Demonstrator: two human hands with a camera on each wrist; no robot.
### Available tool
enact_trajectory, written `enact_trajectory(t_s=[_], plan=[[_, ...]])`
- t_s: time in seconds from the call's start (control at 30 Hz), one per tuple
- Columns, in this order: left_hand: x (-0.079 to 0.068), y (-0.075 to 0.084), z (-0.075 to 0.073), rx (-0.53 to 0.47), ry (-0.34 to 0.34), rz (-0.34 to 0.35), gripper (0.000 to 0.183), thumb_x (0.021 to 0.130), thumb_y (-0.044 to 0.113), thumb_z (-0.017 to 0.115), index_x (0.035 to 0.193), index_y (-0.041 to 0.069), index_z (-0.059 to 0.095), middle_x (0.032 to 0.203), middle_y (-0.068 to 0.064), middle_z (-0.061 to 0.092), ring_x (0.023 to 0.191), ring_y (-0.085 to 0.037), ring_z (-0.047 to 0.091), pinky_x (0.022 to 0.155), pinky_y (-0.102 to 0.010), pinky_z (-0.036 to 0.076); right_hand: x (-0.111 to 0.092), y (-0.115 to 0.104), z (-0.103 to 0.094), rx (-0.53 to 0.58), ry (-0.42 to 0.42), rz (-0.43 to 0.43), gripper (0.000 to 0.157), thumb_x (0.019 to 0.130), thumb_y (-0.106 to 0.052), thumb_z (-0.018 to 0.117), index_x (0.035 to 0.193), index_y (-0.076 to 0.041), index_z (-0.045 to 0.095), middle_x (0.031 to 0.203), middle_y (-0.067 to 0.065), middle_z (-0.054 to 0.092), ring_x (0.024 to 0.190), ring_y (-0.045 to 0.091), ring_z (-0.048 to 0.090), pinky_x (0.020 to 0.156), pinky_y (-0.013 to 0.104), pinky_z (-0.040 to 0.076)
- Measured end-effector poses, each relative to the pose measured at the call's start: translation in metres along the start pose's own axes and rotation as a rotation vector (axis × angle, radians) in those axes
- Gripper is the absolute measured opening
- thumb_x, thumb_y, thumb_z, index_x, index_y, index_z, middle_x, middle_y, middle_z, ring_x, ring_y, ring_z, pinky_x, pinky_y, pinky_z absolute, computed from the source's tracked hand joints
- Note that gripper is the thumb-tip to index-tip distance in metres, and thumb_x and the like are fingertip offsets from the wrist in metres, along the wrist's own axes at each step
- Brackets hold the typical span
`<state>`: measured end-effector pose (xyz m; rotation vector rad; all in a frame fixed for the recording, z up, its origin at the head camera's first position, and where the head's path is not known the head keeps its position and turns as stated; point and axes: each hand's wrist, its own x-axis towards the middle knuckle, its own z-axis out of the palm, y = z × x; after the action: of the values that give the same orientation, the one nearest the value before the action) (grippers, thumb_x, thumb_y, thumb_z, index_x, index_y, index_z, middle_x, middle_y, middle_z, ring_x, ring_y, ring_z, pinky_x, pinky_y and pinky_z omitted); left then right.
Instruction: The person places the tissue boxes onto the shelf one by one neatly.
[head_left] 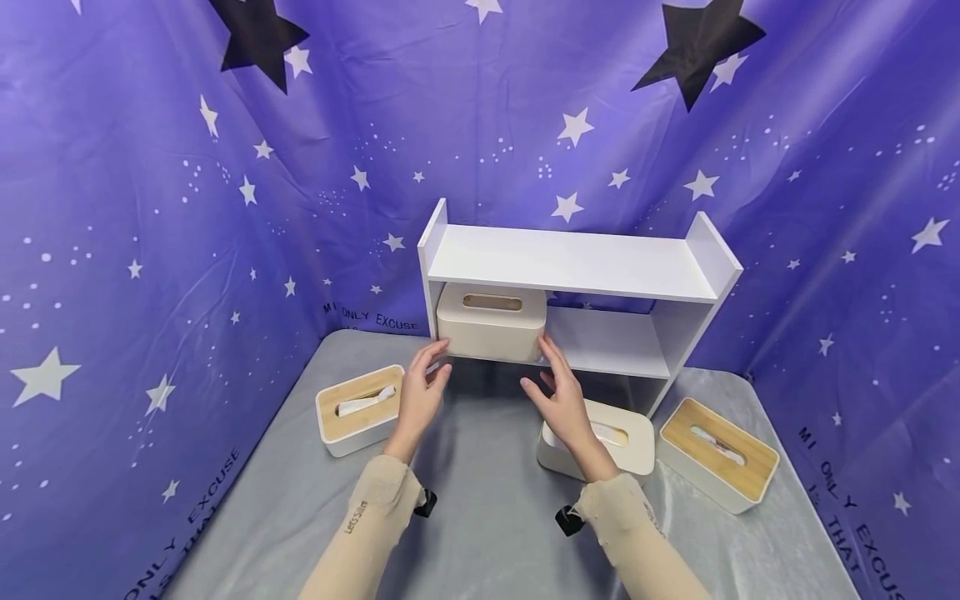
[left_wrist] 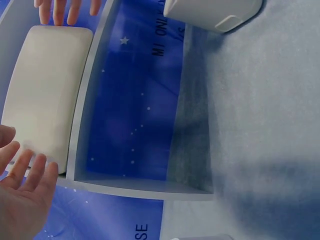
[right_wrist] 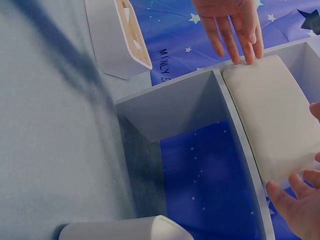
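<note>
A cream tissue box [head_left: 491, 337] with an oval slot in its top sits on the middle level of the white shelf [head_left: 562, 258], against its left side panel. My left hand [head_left: 422, 396] is at the box's left end, fingertips right at its lower corner. At the opposite end, the fingertips of my right hand [head_left: 564, 404] touch the box. Both hands have loosely extended fingers, with the thumbs off the box. The left wrist view shows the plain front of the box [left_wrist: 50, 95] between the two hands; so does the right wrist view.
To the left stands a white tissue box with a wooden lid [head_left: 356, 408]. A second cream tissue box [head_left: 633, 437] lies partly behind my right forearm, and another wooden-lidded box [head_left: 720, 454] is farther right. Grey cloth [head_left: 487, 517] covers the table; a starry blue curtain [head_left: 487, 108] surrounds it.
</note>
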<state>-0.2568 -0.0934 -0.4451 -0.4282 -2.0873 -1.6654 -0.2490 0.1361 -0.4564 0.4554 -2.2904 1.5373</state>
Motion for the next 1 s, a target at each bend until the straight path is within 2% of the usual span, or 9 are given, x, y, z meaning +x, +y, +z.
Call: enact_trajectory(t_s=[0.07, 0.2, 0.37, 0.47, 0.77, 0.93, 1.0], plan=[[-0.002, -0.001, 0.001, -0.009, -0.013, 0.001, 0.035, 0.087, -0.011, 0.056, 0.122, -0.013, 0.054, 0.127, -0.032, 0.051, 0.112, -0.049, 0.053, 0.091, -0.056, 0.048, -0.002, 0.009, 0.001, 0.006, 0.005, 0.008, 0.065, 0.087, -0.011, 0.066, 0.144, -0.005, 0.036, 0.153, 0.012, 0.028, 0.138, 0.031, 0.031, 0.101, 0.048, 0.044], [-0.005, -0.001, 0.003, -0.005, -0.040, -0.006, 0.034, 0.088, -0.009, 0.057, 0.121, -0.014, 0.054, 0.126, -0.032, 0.051, 0.110, -0.050, 0.053, 0.091, -0.056, 0.049, -0.006, 0.013, 0.000, 0.022, -0.003, 0.002, 0.064, 0.088, -0.014, 0.066, 0.144, -0.005, 0.036, 0.152, 0.014, 0.029, 0.138, 0.031, 0.032, 0.102, 0.049, 0.043], [-0.009, -0.001, 0.007, 0.000, -0.078, -0.030, 0.033, 0.090, -0.003, 0.058, 0.121, -0.014, 0.055, 0.124, -0.032, 0.053, 0.111, -0.048, 0.054, 0.091, -0.053, 0.049, -0.012, -0.006, -0.006, 0.016, -0.011, -0.006, 0.062, 0.088, -0.006, 0.065, 0.141, 0.006, 0.036, 0.147, 0.024, 0.032, 0.132, 0.039, 0.037, 0.099, 0.056, 0.043], [-0.011, -0.001, 0.009, 0.003, -0.101, -0.043, 0.033, 0.090, 0.000, 0.059, 0.120, -0.013, 0.055, 0.123, -0.031, 0.054, 0.111, -0.045, 0.055, 0.092, -0.050, 0.050, -0.016, -0.018, -0.011, 0.015, -0.012, 0.008, 0.060, 0.086, -0.003, 0.066, 0.138, 0.010, 0.038, 0.142, 0.029, 0.037, 0.128, 0.043, 0.040, 0.099, 0.057, 0.042], [-0.015, -0.007, 0.014, -0.023, -0.191, -0.077, 0.033, 0.090, 0.005, 0.062, 0.120, -0.008, 0.058, 0.121, -0.028, 0.055, 0.114, -0.043, 0.054, 0.098, -0.051, 0.046, -0.023, -0.016, -0.015, 0.011, -0.025, 0.024, 0.057, 0.084, -0.004, 0.069, 0.133, 0.008, 0.045, 0.134, 0.028, 0.047, 0.124, 0.043, 0.045, 0.099, 0.057, 0.042], [-0.017, -0.006, 0.016, -0.013, -0.244, -0.053, 0.035, 0.088, 0.003, 0.064, 0.120, -0.008, 0.058, 0.121, -0.028, 0.056, 0.112, -0.042, 0.055, 0.098, -0.051, 0.046, -0.026, -0.012, -0.018, -0.008, -0.041, 0.007, 0.055, 0.082, -0.004, 0.072, 0.130, 0.007, 0.049, 0.129, 0.027, 0.051, 0.119, 0.043, 0.049, 0.097, 0.055, 0.045], [-0.017, -0.005, 0.017, -0.021, -0.266, -0.036, 0.036, 0.086, 0.001, 0.065, 0.120, -0.009, 0.057, 0.121, -0.029, 0.056, 0.111, -0.044, 0.055, 0.097, -0.055, 0.045, -0.028, -0.010, -0.019, -0.009, -0.051, -0.003, 0.054, 0.081, -0.004, 0.072, 0.129, 0.007, 0.050, 0.129, 0.027, 0.051, 0.119, 0.043, 0.050, 0.096, 0.055, 0.046]])
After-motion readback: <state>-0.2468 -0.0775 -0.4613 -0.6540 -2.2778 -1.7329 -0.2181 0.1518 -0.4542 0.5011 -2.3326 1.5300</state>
